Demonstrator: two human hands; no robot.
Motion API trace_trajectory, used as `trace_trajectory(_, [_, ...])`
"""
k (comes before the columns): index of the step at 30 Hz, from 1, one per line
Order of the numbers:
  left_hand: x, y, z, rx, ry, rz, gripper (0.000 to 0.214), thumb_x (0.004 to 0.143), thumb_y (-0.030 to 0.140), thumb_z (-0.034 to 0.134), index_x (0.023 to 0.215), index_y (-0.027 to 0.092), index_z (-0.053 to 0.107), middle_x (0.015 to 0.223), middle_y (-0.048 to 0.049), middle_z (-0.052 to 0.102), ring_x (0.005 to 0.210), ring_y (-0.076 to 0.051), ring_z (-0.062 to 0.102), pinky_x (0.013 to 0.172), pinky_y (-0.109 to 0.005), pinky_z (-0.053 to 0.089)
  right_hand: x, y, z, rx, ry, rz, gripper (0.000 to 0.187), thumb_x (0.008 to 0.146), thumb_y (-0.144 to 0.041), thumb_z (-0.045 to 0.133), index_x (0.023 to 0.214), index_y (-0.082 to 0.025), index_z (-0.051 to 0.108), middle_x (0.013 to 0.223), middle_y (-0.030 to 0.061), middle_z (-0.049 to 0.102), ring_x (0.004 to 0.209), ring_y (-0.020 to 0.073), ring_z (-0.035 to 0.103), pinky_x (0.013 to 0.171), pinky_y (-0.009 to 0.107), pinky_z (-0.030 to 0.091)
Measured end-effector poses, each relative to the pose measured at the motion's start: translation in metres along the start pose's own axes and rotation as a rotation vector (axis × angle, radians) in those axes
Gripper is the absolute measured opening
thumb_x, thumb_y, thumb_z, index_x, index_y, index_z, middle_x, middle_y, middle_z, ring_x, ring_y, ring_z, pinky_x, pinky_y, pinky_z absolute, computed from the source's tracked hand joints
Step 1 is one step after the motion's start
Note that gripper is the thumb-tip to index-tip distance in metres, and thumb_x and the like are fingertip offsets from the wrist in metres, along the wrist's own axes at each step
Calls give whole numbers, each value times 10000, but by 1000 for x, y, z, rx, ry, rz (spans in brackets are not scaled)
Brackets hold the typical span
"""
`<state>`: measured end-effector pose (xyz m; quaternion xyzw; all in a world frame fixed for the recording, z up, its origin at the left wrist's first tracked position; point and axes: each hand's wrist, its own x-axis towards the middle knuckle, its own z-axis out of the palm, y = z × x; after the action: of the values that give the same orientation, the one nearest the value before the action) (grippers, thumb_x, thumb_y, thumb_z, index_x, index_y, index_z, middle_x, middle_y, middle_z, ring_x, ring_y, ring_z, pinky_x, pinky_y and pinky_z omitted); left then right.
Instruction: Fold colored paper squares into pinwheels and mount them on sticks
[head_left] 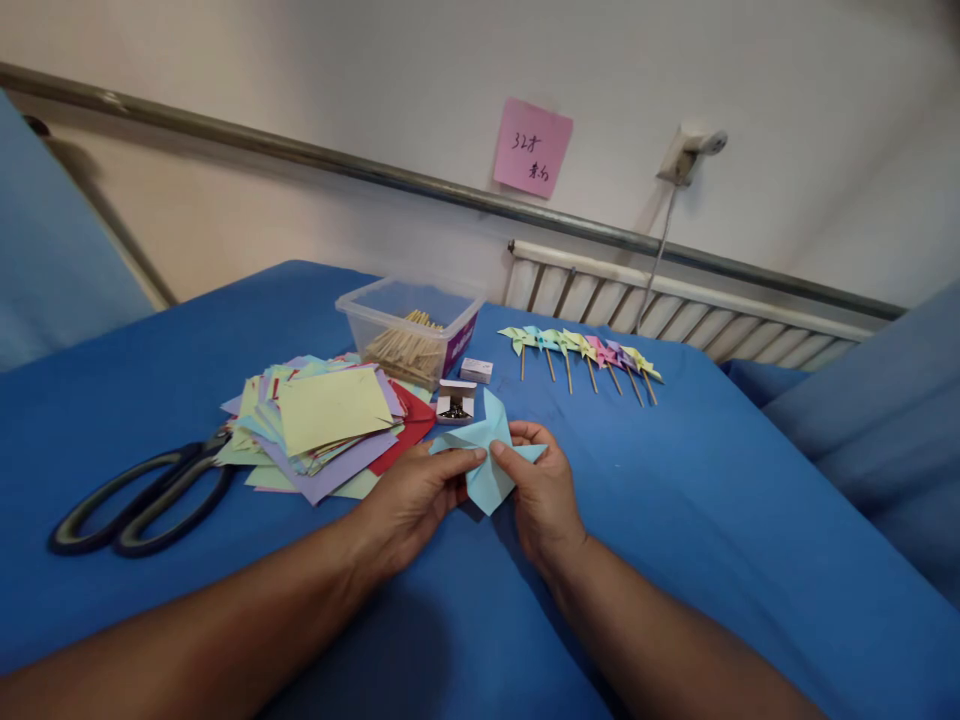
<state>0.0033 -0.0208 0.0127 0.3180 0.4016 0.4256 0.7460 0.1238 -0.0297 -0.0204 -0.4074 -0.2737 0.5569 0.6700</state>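
Just below the frame's center, the left hand (417, 495) and right hand (546, 492) pinch a light-blue paper pinwheel (484, 433), thumbs near its middle. It should handle light and crease easily (thin paper, by the look), so the folded center suits gripping best.

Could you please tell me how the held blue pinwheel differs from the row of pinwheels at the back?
The blue pinwheel is held by the left hand and right hand, while the row of pinwheels lies on the blue cloth. The blue pinwheel shows no stick; the row of pinwheels has sticks. The blue pinwheel is one colour; the row mixes several. Both look like folded paper.
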Motion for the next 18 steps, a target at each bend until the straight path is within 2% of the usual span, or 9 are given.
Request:
trace_trajectory(10, [-2, 1, 1, 91, -2, 12, 243, 724, 209, 720, 958, 146, 710, 884, -75, 729, 772, -175, 641, 736, -291, 515, 1, 0, -1, -43, 0, -7, 380, 621, -262, 811, 906, -171, 578, 699, -42, 626, 543, 90, 572, 522, 213, 464])
trace_trajectory(18, [1, 16, -6, 12, 59, 43, 190, 708, 174, 716, 895, 154, 691, 864, -51, 733, 774, -186, 657, 747, -302, 517, -3, -2, -3, -141, -77, -141, 303, 754, -288, 696, 1012, -206, 559, 695, -38, 602, 610, 105, 559, 581, 222, 439])
